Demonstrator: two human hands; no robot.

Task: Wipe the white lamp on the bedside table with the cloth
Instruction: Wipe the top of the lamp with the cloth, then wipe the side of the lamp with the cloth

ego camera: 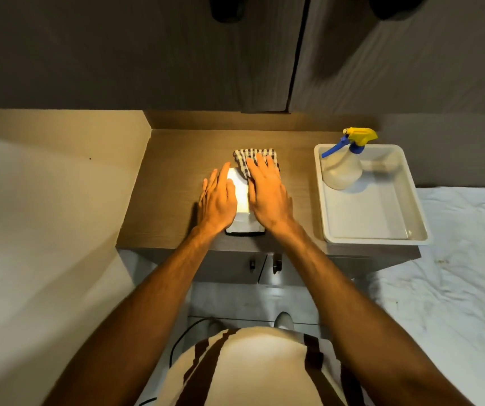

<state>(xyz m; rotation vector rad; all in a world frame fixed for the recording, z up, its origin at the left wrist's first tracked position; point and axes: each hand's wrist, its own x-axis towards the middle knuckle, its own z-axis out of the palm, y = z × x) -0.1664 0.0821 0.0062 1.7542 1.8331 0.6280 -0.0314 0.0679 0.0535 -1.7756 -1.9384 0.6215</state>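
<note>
Evidently the white lamp [239, 197], lit at mid bedside table [170, 159], is steadied by the left hand [217, 200], fingers flat w/ nothing gripped, while the soft, limp cloth [247, 159] is pressed on by the right hand [267, 191], fingers spread; prob. light & tippy, so best held at the sides.

Count of things on and around the worktop [170, 159]

One lit lamp [241, 197], one checked cloth [253, 155], one tray [382, 230], one spray bottle [342, 168], two hands: left hand [217, 200], right hand [267, 191]; two cabinet doors above.
</note>
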